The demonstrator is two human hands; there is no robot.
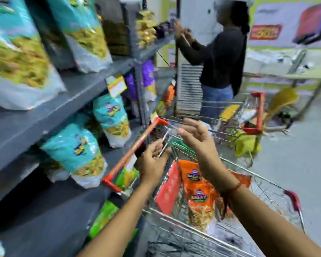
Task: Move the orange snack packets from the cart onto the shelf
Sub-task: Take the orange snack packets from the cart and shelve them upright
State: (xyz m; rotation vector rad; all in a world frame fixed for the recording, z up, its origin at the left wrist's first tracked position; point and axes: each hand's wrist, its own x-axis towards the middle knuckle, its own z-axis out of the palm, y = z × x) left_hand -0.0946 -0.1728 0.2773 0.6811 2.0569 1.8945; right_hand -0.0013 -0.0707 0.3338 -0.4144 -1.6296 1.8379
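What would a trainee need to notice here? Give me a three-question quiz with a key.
1. True or false: both hands are empty above the cart.
2. Where do the orange snack packets lie? A) shelf B) cart C) floor
3. Fill in: the shelf beside the cart holds ___ packets.

Key
1. True: left hand and right hand hold nothing.
2. B.
3. Teal packets.

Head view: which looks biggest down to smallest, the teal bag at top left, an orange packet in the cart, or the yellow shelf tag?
1. Teal bag, though it is nearest the camera.
2. Orange packet.
3. Yellow shelf tag.
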